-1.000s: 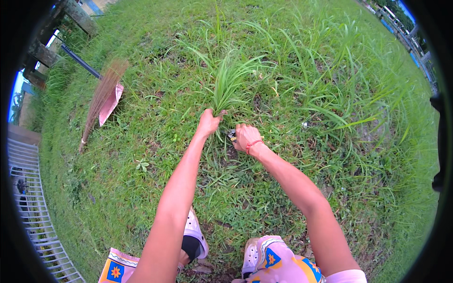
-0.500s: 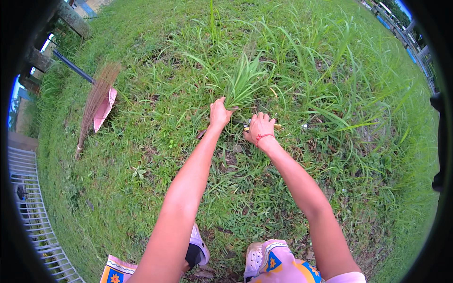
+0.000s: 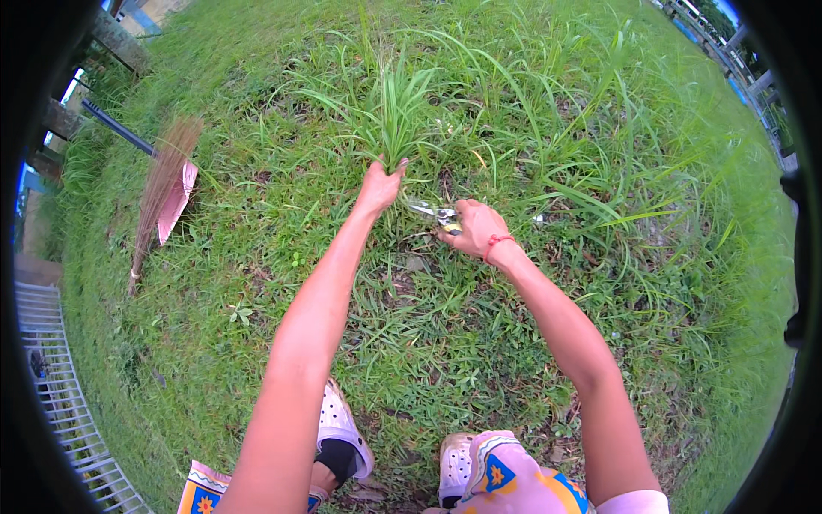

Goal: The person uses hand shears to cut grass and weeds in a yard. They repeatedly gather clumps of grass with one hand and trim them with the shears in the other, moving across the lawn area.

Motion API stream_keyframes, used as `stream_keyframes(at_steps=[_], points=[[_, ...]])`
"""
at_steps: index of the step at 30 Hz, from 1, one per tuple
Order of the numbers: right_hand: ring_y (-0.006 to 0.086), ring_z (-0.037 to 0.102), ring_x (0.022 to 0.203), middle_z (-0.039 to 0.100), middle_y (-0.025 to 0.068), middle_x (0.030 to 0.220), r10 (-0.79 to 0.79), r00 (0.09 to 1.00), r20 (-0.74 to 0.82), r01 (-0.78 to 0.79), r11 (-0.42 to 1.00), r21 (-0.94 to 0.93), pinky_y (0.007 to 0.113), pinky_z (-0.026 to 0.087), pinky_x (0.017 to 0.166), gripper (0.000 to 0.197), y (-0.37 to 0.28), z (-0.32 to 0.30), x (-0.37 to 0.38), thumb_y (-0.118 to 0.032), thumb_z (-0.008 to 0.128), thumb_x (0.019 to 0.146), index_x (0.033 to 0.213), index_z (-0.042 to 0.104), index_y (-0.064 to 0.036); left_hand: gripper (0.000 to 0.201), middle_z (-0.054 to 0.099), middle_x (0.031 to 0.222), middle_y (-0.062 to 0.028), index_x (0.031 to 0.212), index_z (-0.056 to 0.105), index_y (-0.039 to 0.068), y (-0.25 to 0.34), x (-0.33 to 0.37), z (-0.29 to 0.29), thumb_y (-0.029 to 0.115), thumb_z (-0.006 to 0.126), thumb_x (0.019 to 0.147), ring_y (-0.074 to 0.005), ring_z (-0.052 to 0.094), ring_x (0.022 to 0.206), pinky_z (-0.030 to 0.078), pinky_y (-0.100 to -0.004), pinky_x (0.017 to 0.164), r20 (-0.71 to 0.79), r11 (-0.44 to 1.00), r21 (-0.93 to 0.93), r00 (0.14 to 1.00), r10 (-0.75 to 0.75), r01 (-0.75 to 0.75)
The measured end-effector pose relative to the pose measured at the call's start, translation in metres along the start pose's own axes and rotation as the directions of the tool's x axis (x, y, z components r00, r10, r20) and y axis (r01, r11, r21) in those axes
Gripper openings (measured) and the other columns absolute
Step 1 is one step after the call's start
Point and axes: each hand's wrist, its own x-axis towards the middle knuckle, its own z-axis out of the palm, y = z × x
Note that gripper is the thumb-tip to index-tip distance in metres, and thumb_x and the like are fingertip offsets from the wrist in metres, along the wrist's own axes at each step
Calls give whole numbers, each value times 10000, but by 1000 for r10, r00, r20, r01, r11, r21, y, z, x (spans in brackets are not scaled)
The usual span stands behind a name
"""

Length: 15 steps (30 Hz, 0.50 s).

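Observation:
A tuft of long green grass [image 3: 398, 116] is bunched in my left hand [image 3: 379, 186], its blades fanning upward above my closed fingers. Just to the right, my right hand [image 3: 479, 229] grips a pair of pruning shears [image 3: 438, 212] with metal blades and a yellowish handle. The shears' blades point left, a little below and to the right of my left hand, apart from the tuft. My right palm hides most of the handles. A red band circles my right wrist.
To the left a stick broom [image 3: 163, 193] lies over a pink dustpan [image 3: 177, 201] with a dark handle [image 3: 120, 127]. A pale metal grating [image 3: 64, 377] runs along the lower left. Taller grass [image 3: 599, 171] grows on the right. My light clogs [image 3: 456, 467] stand on the grass below.
My left hand has moved left and slightly up with the grass tuft. The shears in my right hand, mostly hidden before, now show their blades clear of the grass.

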Motion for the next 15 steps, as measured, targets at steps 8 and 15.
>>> stream_keyframes(at_steps=[8, 15], points=[[357, 504, 1041, 498, 216, 1102, 173, 958, 228, -196, 977, 82, 430, 401, 947, 767, 88, -33, -136, -352, 728, 607, 1215, 452, 24, 896, 582, 1168, -220, 1289, 400, -2, 11, -137, 50, 268, 870, 576, -337, 548, 1127, 435, -406, 977, 470, 830, 505, 882, -36, -235], [290, 448, 1101, 464, 122, 1147, -11, 991, -135, -38, 934, -355, 575, 241, 1012, 707, 81, 2, -184, -286, 768, 639, 1258, 459, -146, 359, 630, 817, -262, 1089, 530, 17, -17, -150, 105, 65, 660, 758, -420, 619, 845, 502, -462, 729, 146, 937, 289, 976, 159, -196]])
